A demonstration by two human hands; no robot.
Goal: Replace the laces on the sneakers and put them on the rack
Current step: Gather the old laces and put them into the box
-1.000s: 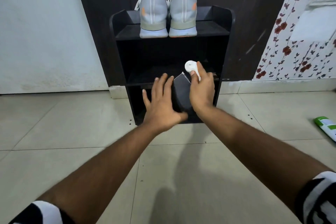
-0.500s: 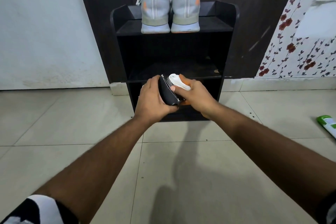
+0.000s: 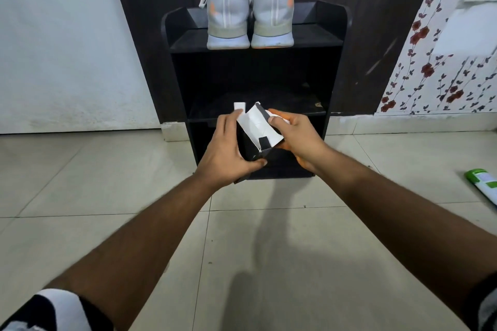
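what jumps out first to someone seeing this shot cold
The two hands meet in front of the black rack: the left hand grips a small black box with white flaps open, while the right hand pinches something white. Above them, a pair of grey sneakers stands on the top shelf, heels toward the camera.

grey sneakers (image 3: 249, 12) stand paired, heels outward, on the black rack's (image 3: 333, 43) top shelf.
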